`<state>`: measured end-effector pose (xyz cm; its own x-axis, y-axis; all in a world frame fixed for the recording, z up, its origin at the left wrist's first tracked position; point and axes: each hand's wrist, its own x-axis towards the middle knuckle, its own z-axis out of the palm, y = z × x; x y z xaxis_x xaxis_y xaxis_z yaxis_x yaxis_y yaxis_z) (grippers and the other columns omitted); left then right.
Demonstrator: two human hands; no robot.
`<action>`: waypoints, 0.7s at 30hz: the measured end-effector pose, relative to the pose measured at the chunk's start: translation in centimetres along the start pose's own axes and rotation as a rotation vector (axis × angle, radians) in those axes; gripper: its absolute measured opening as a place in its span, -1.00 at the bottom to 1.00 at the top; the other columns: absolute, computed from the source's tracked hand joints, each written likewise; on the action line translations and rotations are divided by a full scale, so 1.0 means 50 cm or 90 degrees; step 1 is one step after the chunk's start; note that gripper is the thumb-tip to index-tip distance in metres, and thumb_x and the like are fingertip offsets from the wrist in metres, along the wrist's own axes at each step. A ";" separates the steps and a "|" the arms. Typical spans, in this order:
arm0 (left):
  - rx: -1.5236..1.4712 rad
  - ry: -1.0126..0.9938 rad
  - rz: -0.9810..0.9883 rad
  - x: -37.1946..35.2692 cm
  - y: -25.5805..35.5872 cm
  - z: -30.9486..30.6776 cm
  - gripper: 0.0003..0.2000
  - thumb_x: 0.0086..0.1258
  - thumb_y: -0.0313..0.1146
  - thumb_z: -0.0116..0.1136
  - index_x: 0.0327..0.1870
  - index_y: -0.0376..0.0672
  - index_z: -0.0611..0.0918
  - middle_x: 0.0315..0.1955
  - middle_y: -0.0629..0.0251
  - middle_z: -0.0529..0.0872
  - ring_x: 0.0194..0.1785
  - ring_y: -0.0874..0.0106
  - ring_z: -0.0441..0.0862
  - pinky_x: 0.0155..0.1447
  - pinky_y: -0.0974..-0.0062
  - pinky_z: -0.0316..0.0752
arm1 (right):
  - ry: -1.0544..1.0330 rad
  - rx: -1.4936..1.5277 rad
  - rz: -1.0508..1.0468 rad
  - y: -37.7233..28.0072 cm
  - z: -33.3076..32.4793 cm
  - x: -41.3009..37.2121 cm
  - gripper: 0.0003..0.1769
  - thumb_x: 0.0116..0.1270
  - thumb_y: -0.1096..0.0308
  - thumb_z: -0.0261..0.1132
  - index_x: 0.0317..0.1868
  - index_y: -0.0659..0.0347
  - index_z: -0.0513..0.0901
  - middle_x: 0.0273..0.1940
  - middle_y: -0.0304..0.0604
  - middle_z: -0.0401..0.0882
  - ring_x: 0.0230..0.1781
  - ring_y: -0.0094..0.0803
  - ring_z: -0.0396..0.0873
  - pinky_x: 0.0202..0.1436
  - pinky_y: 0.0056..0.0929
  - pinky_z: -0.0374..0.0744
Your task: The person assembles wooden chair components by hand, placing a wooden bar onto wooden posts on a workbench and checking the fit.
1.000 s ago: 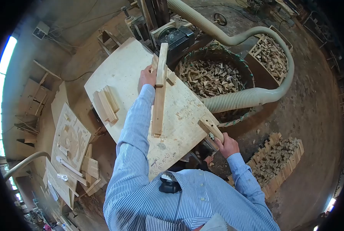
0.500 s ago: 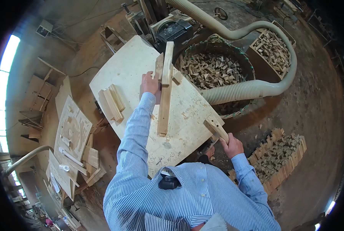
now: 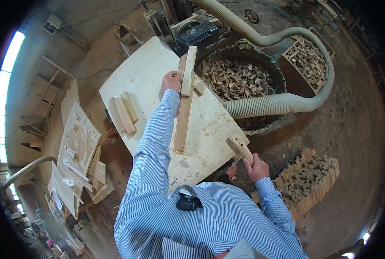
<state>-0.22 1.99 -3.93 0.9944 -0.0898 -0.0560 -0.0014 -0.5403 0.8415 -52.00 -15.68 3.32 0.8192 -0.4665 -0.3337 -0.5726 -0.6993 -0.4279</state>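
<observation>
Remotely, I see the right hand (image 3: 257, 168) clasping a wooden handle (image 3: 245, 151) beside the pale table (image 3: 136, 73). The left hand (image 3: 171, 81) touches a wooden strip (image 3: 182, 63); I cannot tell its grip.

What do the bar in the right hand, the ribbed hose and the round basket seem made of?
Bar: likely unvarnished wood, by its pale brown, matt face. Ribbed hose: probably flexible plastic, dull cream, by its bends and ridges. Round basket: perhaps woven, by its uneven, green-trimmed rim; exact material unclear.

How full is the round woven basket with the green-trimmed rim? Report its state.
Partly full: small pale wood offcuts lie inside the basket, and its dark inner wall shows above them.
</observation>
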 end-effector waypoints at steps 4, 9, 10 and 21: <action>-0.011 0.019 -0.001 0.009 -0.004 0.002 -0.76 0.52 -0.33 0.39 0.07 -0.27 0.84 -0.19 0.13 0.90 -0.22 0.42 0.84 -0.07 0.45 0.77 | 0.011 -0.006 -0.015 0.000 0.009 0.009 -0.54 0.58 -0.05 0.32 0.10 0.19 0.54 -0.16 0.22 0.79 -0.17 0.21 0.80 -0.11 0.12 0.73; 0.084 0.019 -0.012 0.018 0.049 -0.028 -0.70 0.49 -0.20 0.40 0.07 -0.20 0.85 -0.12 0.07 0.90 -0.07 0.25 0.85 0.11 0.31 0.71 | 0.015 -0.006 -0.024 -0.023 0.008 0.035 -0.56 0.57 -0.02 0.33 0.08 0.22 0.54 -0.19 0.24 0.78 -0.20 0.23 0.79 -0.13 0.13 0.72; 0.083 0.021 -0.016 0.026 0.058 -0.031 -0.70 0.49 -0.20 0.40 0.07 -0.20 0.85 -0.12 0.07 0.90 -0.07 0.25 0.85 0.11 0.31 0.71 | 0.012 -0.009 -0.026 -0.028 0.008 0.044 -0.56 0.57 -0.02 0.33 0.08 0.22 0.54 -0.19 0.24 0.78 -0.20 0.23 0.79 -0.13 0.13 0.72; 0.074 0.018 -0.039 0.145 0.065 -0.063 -0.71 0.49 -0.13 0.40 -0.01 -0.17 0.85 -0.05 0.10 0.90 0.06 0.18 0.82 0.23 0.24 0.65 | 0.012 -0.004 -0.013 -0.129 0.004 0.133 -0.57 0.57 -0.02 0.32 0.04 0.21 0.54 -0.23 0.24 0.77 -0.19 0.25 0.77 -0.12 0.15 0.69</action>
<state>7.31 2.22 0.08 0.9956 -0.0304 -0.0892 0.0493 -0.6378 0.7686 -42.88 -14.16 3.71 0.8311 -0.4622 -0.3092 -0.5557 -0.7120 -0.4293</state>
